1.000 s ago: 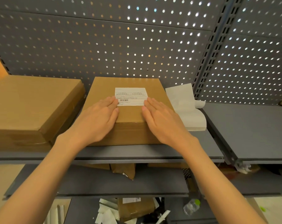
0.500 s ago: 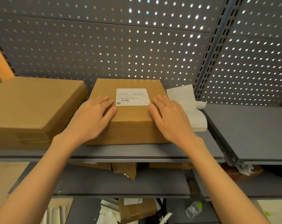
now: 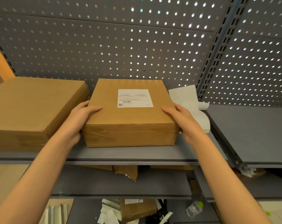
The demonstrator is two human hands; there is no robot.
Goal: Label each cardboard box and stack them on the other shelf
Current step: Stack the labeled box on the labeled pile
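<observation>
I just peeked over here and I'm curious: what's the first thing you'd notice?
Two hands, the left hand and right hand, grip the sides of a brown cardboard box at the middle of the grey shelf. A white label sits on its top. Behind, the pegboard wall glows with dots of light.

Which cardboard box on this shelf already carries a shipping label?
The smaller box held between both hands, with a white label on top; the larger box to its left shows none.

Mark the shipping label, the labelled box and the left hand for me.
shipping label (image 3: 135, 98): head view, centre of the white sticker.
labelled box (image 3: 129, 117): head view, bare top face below the sticker.
left hand (image 3: 82, 117): head view, back of the hand.
</observation>
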